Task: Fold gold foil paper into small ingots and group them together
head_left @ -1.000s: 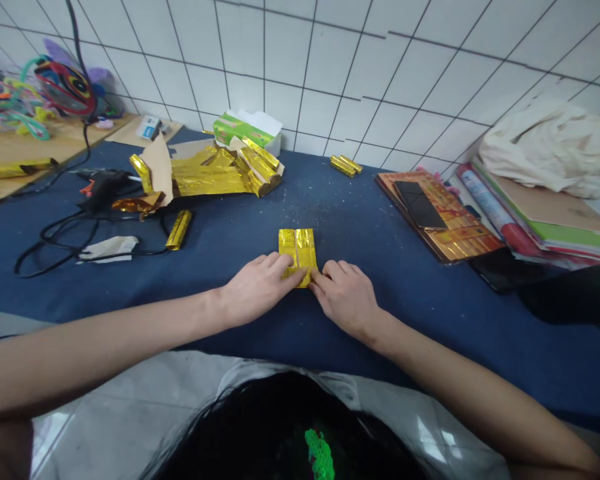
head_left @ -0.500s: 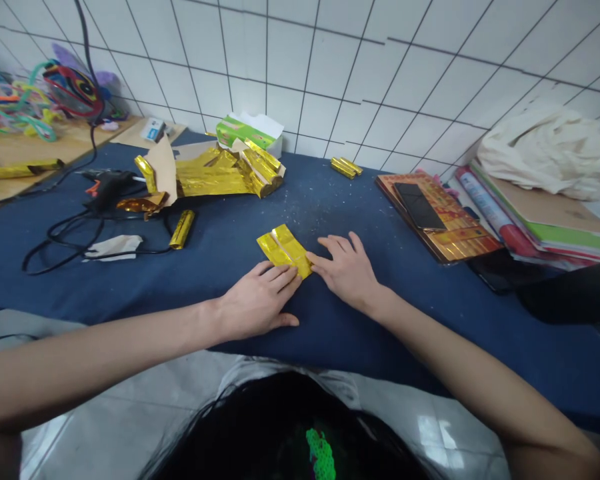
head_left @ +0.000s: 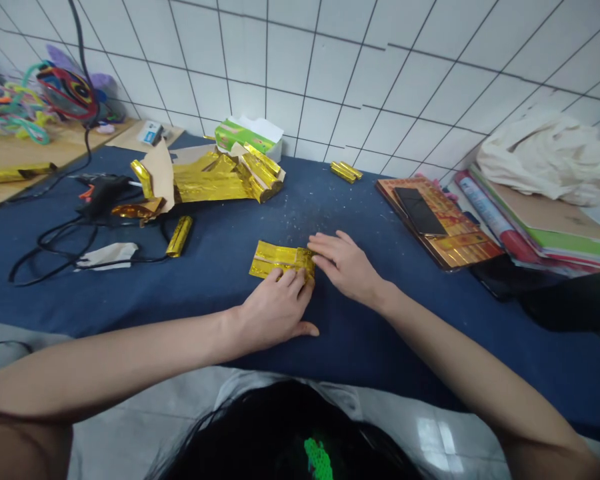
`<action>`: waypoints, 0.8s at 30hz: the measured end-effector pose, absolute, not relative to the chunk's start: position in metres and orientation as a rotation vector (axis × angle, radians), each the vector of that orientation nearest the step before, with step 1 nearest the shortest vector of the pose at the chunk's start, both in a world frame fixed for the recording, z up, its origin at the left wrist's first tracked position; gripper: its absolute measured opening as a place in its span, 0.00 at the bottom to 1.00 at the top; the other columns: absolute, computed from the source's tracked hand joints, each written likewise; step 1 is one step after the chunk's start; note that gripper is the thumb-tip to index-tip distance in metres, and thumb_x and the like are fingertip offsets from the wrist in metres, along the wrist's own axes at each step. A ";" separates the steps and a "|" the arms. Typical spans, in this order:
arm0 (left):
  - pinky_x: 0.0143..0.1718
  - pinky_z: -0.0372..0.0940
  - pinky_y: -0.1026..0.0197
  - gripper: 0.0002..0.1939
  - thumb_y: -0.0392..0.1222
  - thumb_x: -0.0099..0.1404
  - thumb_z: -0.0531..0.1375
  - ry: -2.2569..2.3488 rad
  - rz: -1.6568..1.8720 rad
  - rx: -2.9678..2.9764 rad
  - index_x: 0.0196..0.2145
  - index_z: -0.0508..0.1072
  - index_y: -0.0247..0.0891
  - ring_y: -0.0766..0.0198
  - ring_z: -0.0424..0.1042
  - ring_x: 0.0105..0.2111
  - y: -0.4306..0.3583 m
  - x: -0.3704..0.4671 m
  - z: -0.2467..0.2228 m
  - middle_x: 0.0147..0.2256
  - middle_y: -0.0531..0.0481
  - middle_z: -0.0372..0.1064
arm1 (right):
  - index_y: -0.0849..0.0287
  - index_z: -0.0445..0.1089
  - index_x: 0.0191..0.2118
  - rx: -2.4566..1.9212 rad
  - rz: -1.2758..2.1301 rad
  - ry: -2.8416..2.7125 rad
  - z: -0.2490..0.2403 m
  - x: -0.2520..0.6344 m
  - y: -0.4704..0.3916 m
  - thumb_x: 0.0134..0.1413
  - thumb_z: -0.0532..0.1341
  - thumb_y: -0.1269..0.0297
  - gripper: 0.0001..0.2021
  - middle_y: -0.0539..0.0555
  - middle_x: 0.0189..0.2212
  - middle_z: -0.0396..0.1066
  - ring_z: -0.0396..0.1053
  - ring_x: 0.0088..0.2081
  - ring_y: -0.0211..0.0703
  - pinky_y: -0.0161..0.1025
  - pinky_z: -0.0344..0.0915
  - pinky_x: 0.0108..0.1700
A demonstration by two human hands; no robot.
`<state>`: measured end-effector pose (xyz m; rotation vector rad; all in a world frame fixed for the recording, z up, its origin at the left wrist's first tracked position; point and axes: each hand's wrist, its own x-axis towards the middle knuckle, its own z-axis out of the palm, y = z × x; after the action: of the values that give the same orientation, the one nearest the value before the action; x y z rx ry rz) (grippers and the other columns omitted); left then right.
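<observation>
1. From the head camera I see two bare hands over a dark blue cloth [head_left: 200, 280], close to the near edge of the table.
2. A flat rectangle of shiny gold foil paper [head_left: 275, 257] lies on the cloth near the middle of the scene, its long side running left to right. A pale line crosses it lengthwise, and its right end looks doubled over.
3. The left hand [head_left: 275, 310] rests its bent fingertips on the foil paper's near right part, thumb spread out on the near side, not closed around anything.
4. The right hand [head_left: 347, 270] touches the paper's right edge with nearly straight fingers; I cannot tell whether it pinches it.
5. To the left I find a small gold roll [head_left: 180, 237], a white paper scrap [head_left: 107, 256] and a black glue gun [head_left: 103, 198] with its cord.
6. Farther back lies a heap of gold foil [head_left: 210, 185], just in front of a green box [head_left: 245, 136].
7. Two gold rolls [head_left: 346, 172] lie far off, near the tiled wall [head_left: 290, 53].
8. On the right, a black phone [head_left: 420, 212] rests on an orange-gold panel [head_left: 465, 245].
</observation>
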<state>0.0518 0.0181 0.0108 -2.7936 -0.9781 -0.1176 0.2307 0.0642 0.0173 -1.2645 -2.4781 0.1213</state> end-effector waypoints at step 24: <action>0.49 0.58 0.51 0.36 0.63 0.58 0.51 -0.986 -0.172 -2.906 0.49 0.65 0.25 0.48 0.62 0.50 0.019 0.045 0.010 0.50 0.33 0.63 | 0.58 0.52 0.60 -1.313 0.152 -2.804 0.006 0.233 0.052 0.63 0.41 0.60 0.22 0.52 0.62 0.47 0.43 0.63 0.53 0.64 0.44 0.58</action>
<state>0.0451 0.0194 0.0102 -2.9065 -0.9860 -0.1722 0.2332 0.0522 0.0064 -1.3133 -2.8045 0.1519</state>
